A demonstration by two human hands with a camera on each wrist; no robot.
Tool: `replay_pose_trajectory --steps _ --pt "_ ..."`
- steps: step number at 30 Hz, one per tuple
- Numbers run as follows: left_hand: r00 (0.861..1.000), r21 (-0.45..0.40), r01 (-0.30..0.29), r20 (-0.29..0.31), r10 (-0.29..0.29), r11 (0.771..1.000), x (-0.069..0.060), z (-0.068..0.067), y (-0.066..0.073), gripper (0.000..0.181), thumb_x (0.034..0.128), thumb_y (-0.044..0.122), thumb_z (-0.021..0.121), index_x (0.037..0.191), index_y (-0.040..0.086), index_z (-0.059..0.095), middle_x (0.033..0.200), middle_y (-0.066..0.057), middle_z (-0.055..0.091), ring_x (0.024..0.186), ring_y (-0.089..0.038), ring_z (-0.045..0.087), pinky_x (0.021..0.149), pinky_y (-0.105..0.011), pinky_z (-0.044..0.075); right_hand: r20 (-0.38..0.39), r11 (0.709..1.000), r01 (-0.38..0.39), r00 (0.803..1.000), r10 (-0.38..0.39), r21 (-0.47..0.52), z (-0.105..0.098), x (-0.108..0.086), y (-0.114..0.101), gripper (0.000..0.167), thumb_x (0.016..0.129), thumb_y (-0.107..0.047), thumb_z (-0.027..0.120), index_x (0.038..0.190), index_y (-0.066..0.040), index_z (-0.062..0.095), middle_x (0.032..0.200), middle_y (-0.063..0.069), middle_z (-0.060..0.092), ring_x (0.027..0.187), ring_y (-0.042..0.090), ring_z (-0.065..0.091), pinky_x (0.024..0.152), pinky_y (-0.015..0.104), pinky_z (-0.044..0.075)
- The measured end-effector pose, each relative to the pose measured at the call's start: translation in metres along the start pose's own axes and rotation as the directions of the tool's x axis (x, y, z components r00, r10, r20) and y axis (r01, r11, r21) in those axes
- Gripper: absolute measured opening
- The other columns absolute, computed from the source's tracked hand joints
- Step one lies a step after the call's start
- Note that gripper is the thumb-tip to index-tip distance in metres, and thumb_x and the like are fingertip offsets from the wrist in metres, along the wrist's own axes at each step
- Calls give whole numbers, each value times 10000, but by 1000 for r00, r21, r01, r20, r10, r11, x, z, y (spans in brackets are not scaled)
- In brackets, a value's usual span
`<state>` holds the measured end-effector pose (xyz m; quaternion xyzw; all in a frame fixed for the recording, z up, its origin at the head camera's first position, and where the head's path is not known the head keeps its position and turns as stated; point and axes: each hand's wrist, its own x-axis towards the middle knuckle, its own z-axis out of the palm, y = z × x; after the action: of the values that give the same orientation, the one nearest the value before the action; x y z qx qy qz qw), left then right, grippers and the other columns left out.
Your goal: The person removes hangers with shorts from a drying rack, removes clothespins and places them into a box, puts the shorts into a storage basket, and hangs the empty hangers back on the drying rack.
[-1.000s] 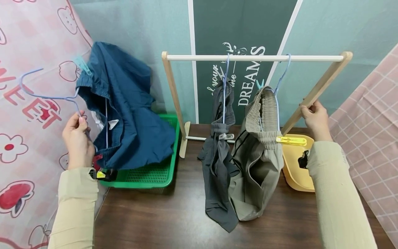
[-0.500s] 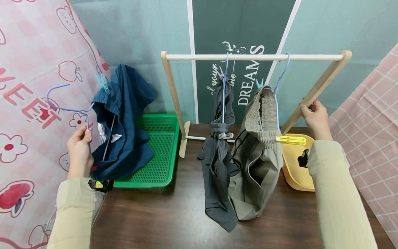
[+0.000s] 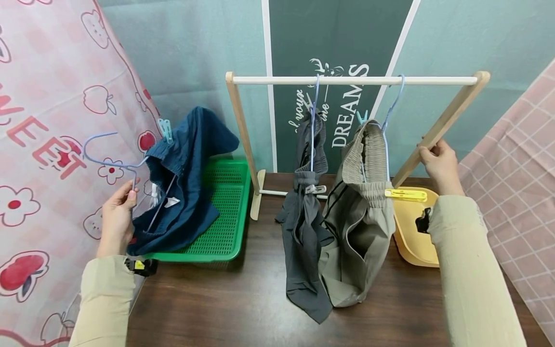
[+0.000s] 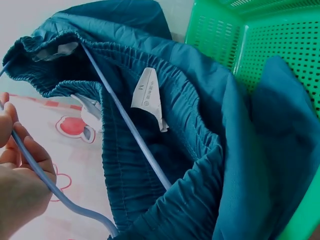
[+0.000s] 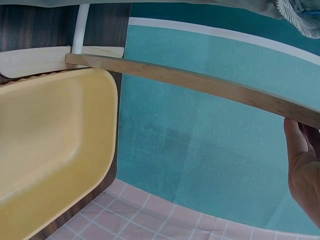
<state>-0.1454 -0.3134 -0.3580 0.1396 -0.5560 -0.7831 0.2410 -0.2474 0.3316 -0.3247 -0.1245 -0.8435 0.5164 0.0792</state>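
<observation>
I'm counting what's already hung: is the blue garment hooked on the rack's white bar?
No, the blue garment is on a hanger that the left hand holds, with its hook away from the white bar.

The setting resembled a household laundry corner; whether it lay in a home or a studio could not be determined. A pink fruit-printed cloth [image 3: 43, 62] bounded the left, a pink checked covering [image 3: 511, 159] the right, and a teal backdrop [image 3: 195, 48] with a panel lettered "DREAMS" [image 3: 295, 38] the rear. The wood-grain surface [image 3: 208, 303] bore a clothes rack [image 3: 277, 80], a green basket [image 3: 225, 231] and a yellow tub [image 3: 409, 226].
</observation>
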Motion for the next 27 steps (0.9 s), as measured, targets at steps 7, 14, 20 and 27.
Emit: replay_pose_trajectory --steps 7,14,20,27 --pt "997 138 -13 83 1 990 0 5 -10 372 948 -41 485 858 235 719 823 170 687 866 -1 548 802 -113 379 4 1000 31 1000 -31 -4 -1 -1 2 463 986 -368 414 1433 -250 393 1009 -273 463 1007 -43 482 1090 356 386" --pt "984 270 -32 179 -17 962 1 9 -20 400 971 -34 443 874 280 673 848 247 671 872 66 559 838 -84 375 10 1000 12 1000 -12 18 -1 -2 -3 521 989 -365 404 1487 -232 329 1023 -258 462 1051 -23 481 1101 350 363" --pt "964 381 -77 264 -28 921 1 9 -26 420 987 18 442 875 374 633 849 303 635 878 95 539 789 -50 388 -3 1000 -26 1000 26 3 -1 -3 -5 528 977 -357 444 1479 -249 321 1207 -159 522 1323 108 436 1157 424 296" --pt "952 512 -93 296 -74 854 2 12 -30 333 1009 76 417 993 363 584 860 395 565 923 122 480 808 -61 353 -85 998 -58 995 61 29 -4 -4 -15 691 922 -9 371 1536 -211 125 1583 55 235 1454 164 274 1007 212 406"
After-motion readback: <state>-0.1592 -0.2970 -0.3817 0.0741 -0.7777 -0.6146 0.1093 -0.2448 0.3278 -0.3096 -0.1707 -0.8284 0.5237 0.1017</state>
